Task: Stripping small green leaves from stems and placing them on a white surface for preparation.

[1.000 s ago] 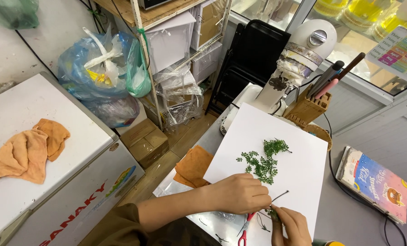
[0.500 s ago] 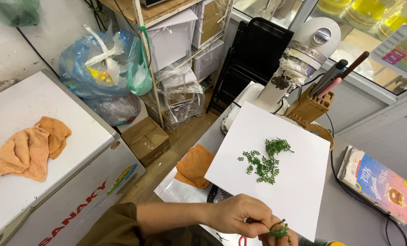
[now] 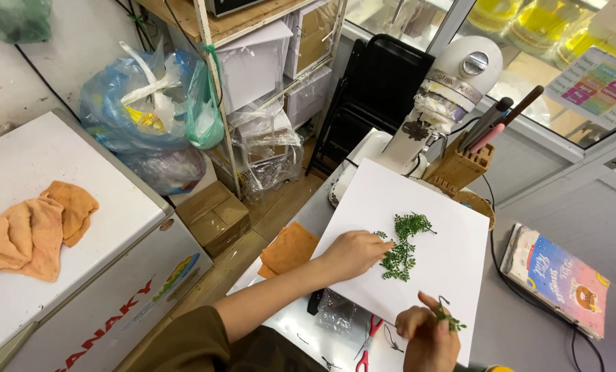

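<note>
- Your left hand (image 3: 352,253) lies flat on the large white rectangular board (image 3: 418,275), fingers loosely curled, fingertips touching the near edge of the cluster of small green leafy sprigs (image 3: 403,244) at the board's middle. It pins them and grips nothing.
- Your right hand (image 3: 428,337) is at the board's near edge, thumb and fingers pinched shut on one small green sprig (image 3: 449,320) with a thin dark stem.
- Risk: the sprigs look light and brittle. Drag your left hand sideways and the leaflets likely smear or shed across the board.
- Risk: the pinch sits close to the leaves, not the stem. Squeeze harder and you probably crush them.
- Risk: the board overhangs the grey table (image 3: 528,324) on its near side. Lean weight on that edge and it may tip, sliding the cluster off.
- Risk: the red-handled scissors (image 3: 370,337) lie just off the board's near edge, beside your right hand. A blind reach could catch the blades or knock them down.
- The wooden knife block (image 3: 463,165) and white stand mixer (image 3: 439,103) stand at the board's far edge; a shove of the board that way would bump them.
</note>
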